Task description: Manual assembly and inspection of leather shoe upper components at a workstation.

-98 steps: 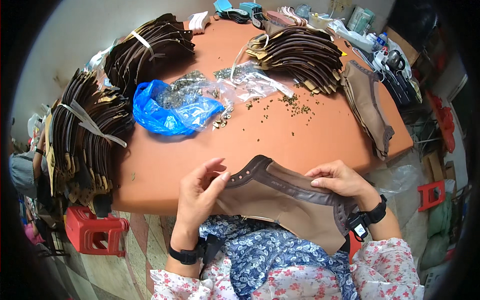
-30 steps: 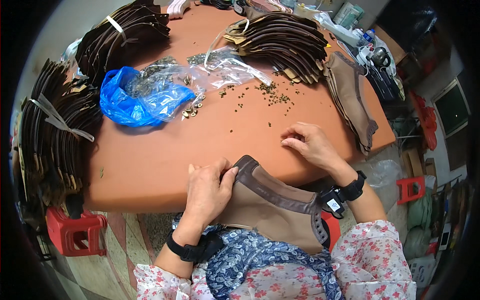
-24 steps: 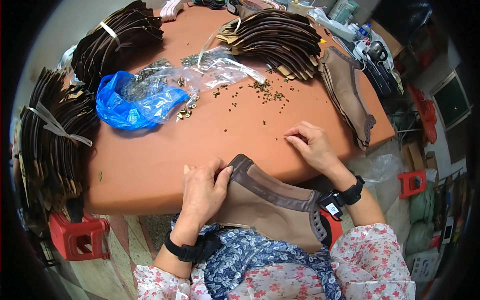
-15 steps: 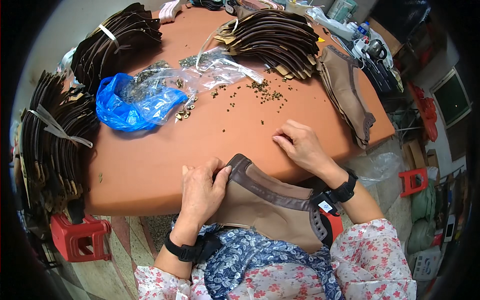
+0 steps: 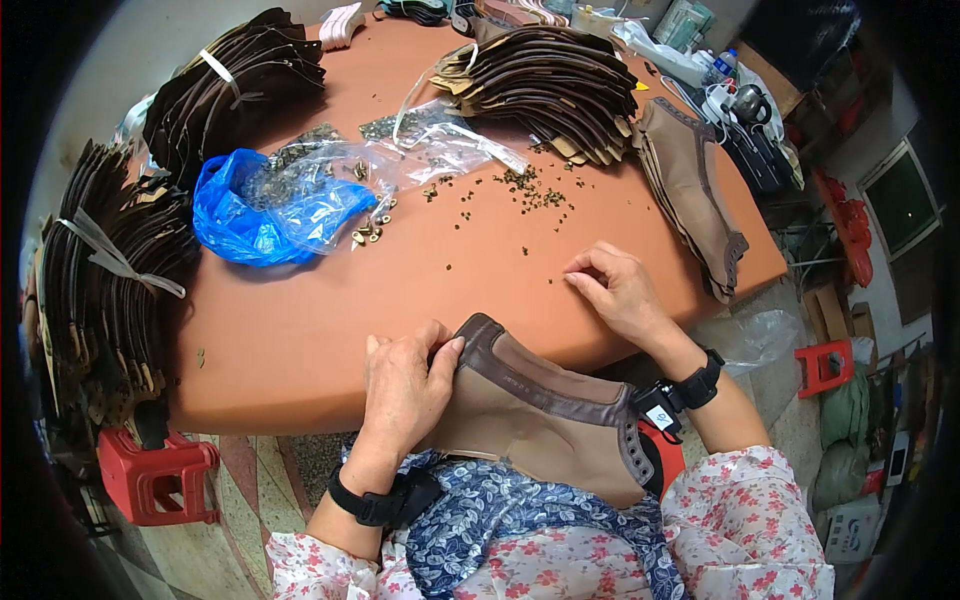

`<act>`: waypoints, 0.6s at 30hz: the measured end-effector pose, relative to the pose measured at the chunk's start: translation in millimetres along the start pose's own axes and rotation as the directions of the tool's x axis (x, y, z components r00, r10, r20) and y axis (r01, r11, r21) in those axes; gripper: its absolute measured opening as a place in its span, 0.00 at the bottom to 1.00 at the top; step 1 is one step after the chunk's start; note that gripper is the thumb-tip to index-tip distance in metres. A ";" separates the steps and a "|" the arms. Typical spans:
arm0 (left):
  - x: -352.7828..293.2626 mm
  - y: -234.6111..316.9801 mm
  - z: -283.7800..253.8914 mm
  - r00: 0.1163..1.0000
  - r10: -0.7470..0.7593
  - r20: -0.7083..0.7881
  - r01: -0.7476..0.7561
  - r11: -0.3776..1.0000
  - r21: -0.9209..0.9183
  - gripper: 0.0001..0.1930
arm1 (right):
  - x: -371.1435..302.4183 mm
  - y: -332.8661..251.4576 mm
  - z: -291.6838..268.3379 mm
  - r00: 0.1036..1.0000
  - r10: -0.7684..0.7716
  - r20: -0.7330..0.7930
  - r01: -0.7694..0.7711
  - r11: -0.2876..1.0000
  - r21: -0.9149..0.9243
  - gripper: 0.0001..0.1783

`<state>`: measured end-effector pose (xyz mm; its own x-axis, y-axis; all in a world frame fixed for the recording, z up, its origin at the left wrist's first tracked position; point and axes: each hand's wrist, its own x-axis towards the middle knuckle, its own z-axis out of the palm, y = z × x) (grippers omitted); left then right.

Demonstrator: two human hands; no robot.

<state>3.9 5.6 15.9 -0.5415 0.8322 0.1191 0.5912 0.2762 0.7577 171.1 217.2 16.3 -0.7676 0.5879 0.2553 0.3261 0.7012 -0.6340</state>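
A brown leather boot upper [image 5: 520, 425] lies across my lap against the table edge, with a darker collar band and a row of eyelets at its right end. My left hand [image 5: 408, 385] pinches its upper left corner between thumb and fingers. Over the orange tabletop [image 5: 330, 330], my right hand [image 5: 625, 292] has its fingers curled, thumb and forefinger tips close together; anything between them is too small to make out. Just left of those fingertips lies a tiny dark metal piece [image 5: 550, 281]. Several more small dark metal pieces [image 5: 525, 190] are scattered farther back.
A blue plastic bag [image 5: 225, 215] and clear bags hold small metal parts. Tied stacks of dark leather pieces stand at the left [image 5: 100, 270], back left [image 5: 230, 90] and back [image 5: 545, 85]. More brown uppers [image 5: 690, 190] lie at the right edge. Red stools [image 5: 160, 475] stand below.
My right hand has shifted slightly right across the table, and a tiny dark piece now shows beside its fingertips. My left hand still grips the upper.
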 end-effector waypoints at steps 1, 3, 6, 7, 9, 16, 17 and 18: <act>0.3 -0.1 0.3 1.000 -0.001 0.001 0.001 1.000 0.000 0.09 | -1.0 -1.4 1.3 1.000 -0.029 -0.006 0.029 0.999 -0.018 0.04; 0.7 -0.7 1.1 1.000 -0.002 0.003 0.002 1.000 -0.001 0.09 | -3.3 -2.6 4.0 0.996 -0.084 -0.019 0.082 0.995 -0.064 0.04; 1.1 1.2 -0.6 1.000 -0.017 0.016 0.018 1.000 -0.002 0.09 | -2.1 -2.2 10.7 0.987 -0.158 -0.032 0.152 0.979 -0.139 0.04; 0.7 1.0 -0.6 1.000 -0.022 0.013 0.022 1.000 0.004 0.09 | -0.5 -2.6 12.0 0.984 -0.173 -0.030 0.166 0.973 -0.163 0.04; 0.1 0.2 -0.3 1.000 -0.030 0.006 0.029 0.999 0.016 0.09 | 3.4 -5.0 14.5 0.980 -0.197 -0.013 0.190 0.961 -0.201 0.05; 0.3 0.1 -0.1 1.000 -0.010 0.004 0.010 0.999 0.036 0.08 | 18.5 -15.9 11.9 0.985 -0.135 0.108 0.157 0.960 -0.233 0.07; 0.4 0.4 -0.6 1.000 -0.009 0.006 0.009 1.000 0.029 0.08 | 19.9 -16.9 11.8 0.985 -0.119 0.127 0.145 0.964 -0.222 0.07; 0.4 0.7 -1.1 1.000 -0.008 0.008 0.007 1.000 0.022 0.08 | 20.1 -16.5 12.3 0.986 -0.113 0.120 0.135 0.971 -0.197 0.07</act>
<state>3.5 5.6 17.2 -0.5411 0.8339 0.1082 0.6000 0.2927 0.7445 143.5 212.5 23.0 -0.8603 0.4520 0.2357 0.3216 0.8400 -0.4370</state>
